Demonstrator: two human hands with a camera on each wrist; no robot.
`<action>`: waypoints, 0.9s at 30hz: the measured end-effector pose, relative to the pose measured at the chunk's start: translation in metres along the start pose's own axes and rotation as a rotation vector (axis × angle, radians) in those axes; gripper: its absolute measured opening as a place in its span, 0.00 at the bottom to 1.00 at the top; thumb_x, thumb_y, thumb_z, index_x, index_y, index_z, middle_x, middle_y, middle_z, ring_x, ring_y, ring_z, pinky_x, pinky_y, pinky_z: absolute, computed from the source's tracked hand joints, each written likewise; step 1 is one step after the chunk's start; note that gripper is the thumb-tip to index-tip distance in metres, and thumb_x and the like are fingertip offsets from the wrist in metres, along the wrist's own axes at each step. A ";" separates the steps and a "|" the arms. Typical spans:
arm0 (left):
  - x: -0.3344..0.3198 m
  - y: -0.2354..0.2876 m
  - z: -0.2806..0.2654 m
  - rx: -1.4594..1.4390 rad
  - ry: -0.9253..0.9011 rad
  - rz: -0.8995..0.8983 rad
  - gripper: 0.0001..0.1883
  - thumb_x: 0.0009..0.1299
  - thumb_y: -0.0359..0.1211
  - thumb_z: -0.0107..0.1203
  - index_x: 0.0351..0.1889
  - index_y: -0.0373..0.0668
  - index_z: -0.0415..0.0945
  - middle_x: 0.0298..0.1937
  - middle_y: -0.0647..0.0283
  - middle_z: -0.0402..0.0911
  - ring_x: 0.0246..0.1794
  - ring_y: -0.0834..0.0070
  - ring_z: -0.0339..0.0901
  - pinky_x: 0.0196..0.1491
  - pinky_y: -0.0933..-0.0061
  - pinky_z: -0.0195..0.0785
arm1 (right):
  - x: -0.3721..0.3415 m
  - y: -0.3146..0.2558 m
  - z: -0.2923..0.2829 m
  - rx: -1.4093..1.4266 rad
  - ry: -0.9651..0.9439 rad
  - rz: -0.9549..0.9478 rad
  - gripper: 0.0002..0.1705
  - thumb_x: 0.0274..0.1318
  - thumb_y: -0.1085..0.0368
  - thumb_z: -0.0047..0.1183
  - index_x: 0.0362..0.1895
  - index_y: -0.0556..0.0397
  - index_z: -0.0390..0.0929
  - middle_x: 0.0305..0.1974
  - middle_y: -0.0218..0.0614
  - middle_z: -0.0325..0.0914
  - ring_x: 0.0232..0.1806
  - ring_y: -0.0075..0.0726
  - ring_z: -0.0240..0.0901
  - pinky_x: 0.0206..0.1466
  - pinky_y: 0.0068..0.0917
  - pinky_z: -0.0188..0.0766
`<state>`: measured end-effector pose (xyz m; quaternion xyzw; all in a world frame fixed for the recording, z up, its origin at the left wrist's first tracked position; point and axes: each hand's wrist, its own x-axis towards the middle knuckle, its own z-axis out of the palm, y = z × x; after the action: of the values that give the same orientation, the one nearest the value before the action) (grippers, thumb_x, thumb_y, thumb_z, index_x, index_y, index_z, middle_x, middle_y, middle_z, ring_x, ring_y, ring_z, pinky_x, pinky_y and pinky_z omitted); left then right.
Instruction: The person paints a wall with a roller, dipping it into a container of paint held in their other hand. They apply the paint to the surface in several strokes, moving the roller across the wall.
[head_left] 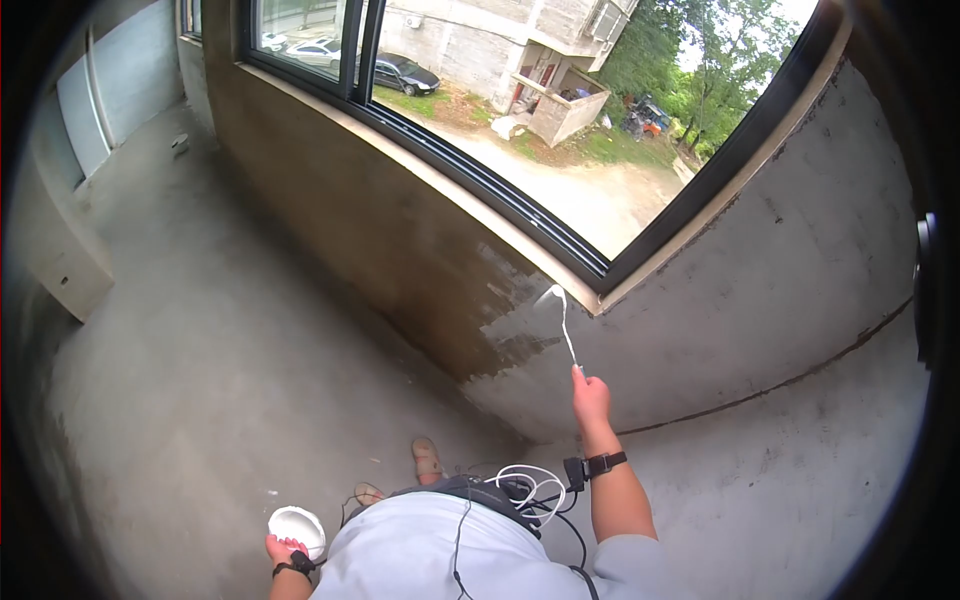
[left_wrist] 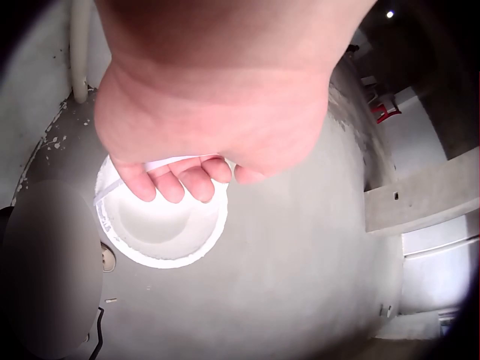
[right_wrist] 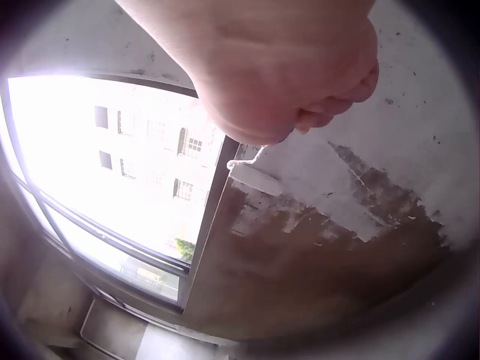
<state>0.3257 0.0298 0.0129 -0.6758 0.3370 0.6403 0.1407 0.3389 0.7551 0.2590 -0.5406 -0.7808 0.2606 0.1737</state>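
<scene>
My right hand [head_left: 592, 398] grips the handle of a small paint roller [right_wrist: 255, 180]. The roller's white sleeve lies at the wall [right_wrist: 270, 277] just below the window corner, where a pale grey coat meets bare brown surface in ragged streaks. Much of the roller's handle is hidden inside the hand in the right wrist view. Low at my left side, my left hand [head_left: 285, 550] holds a white bucket [head_left: 318, 530] by its handle. Its fingers [left_wrist: 196, 182] curl at the bucket's near rim, and whitish paint shows inside.
A dark-framed window [head_left: 480, 190] with a pale sill runs above the wall. Grey concrete floor [head_left: 220, 350] spreads to the left, with a low ledge [head_left: 75, 260] beyond. Cables [head_left: 530, 490] hang at my waist, and my shoes [head_left: 426, 458] stand near the wall's foot.
</scene>
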 end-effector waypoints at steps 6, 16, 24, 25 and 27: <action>-0.004 -0.014 -0.022 -0.127 0.050 0.013 0.12 0.59 0.48 0.44 0.26 0.54 0.57 0.22 0.76 0.61 0.23 0.77 0.61 0.33 0.63 0.61 | 0.022 -0.068 0.020 -0.048 -0.086 -0.088 0.33 0.57 0.39 0.53 0.24 0.60 0.77 0.23 0.50 0.77 0.28 0.51 0.75 0.34 0.43 0.69; -0.026 -0.037 -0.052 -0.296 -0.013 0.062 0.08 0.66 0.43 0.39 0.36 0.53 0.56 0.32 0.68 0.59 0.27 0.74 0.59 0.32 0.61 0.62 | 0.037 -0.092 0.042 -0.086 -0.134 -0.073 0.32 0.56 0.38 0.55 0.26 0.59 0.79 0.26 0.50 0.79 0.30 0.53 0.78 0.37 0.43 0.71; -0.006 -0.027 -0.054 -0.285 0.002 -0.003 0.08 0.65 0.44 0.41 0.36 0.54 0.57 0.33 0.68 0.61 0.29 0.73 0.63 0.32 0.61 0.62 | 0.007 -0.017 -0.004 -0.037 -0.031 0.032 0.32 0.56 0.40 0.56 0.25 0.62 0.78 0.25 0.50 0.79 0.29 0.48 0.77 0.37 0.41 0.70; -0.002 -0.024 -0.051 -0.244 -0.010 -0.023 0.09 0.64 0.45 0.41 0.35 0.54 0.57 0.33 0.69 0.61 0.29 0.73 0.63 0.33 0.61 0.62 | 0.002 -0.009 -0.009 -0.028 -0.007 0.056 0.32 0.56 0.40 0.56 0.25 0.62 0.77 0.25 0.51 0.79 0.28 0.48 0.76 0.36 0.41 0.70; 0.006 -0.021 -0.047 -0.189 -0.025 -0.046 0.11 0.62 0.46 0.42 0.33 0.54 0.57 0.32 0.69 0.61 0.28 0.73 0.62 0.33 0.61 0.62 | -0.011 0.007 -0.020 -0.033 0.001 0.081 0.32 0.57 0.40 0.55 0.25 0.63 0.77 0.25 0.51 0.79 0.28 0.48 0.76 0.36 0.41 0.70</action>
<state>0.3749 0.0147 0.0090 -0.6856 0.2578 0.6741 0.0953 0.3589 0.7516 0.2712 -0.5746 -0.7624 0.2543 0.1544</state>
